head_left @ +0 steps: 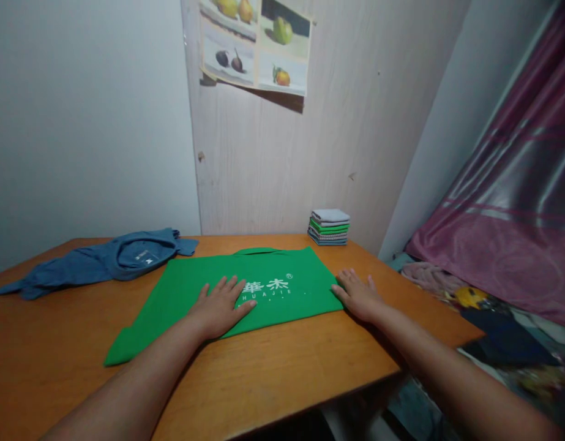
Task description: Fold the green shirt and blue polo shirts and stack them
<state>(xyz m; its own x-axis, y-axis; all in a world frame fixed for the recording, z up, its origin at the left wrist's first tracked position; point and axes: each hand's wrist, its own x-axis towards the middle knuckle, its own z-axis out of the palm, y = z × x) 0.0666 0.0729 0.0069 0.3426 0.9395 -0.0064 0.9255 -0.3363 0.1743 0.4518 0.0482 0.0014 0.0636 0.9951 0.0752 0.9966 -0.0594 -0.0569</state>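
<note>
A green cloth garment (273, 269) with white lettering lies spread flat on the wooden table, its left lower corner reaching toward the table's left side. My left hand (220, 306) rests palm down on its middle, left of the lettering, fingers spread. At the garment's right edge, my right hand (358, 295) lies palm down with fingers apart, the thumb touching the cloth and the rest beside it on the table. Neither hand grips anything.
A crumpled blue shirt (98, 260) lies at the back left of the table (273, 380). A stack of folded cloths (329, 226) stands near the back wall. Piled fabric (507, 334) and a pink curtain (507, 226) are beyond the table's right edge.
</note>
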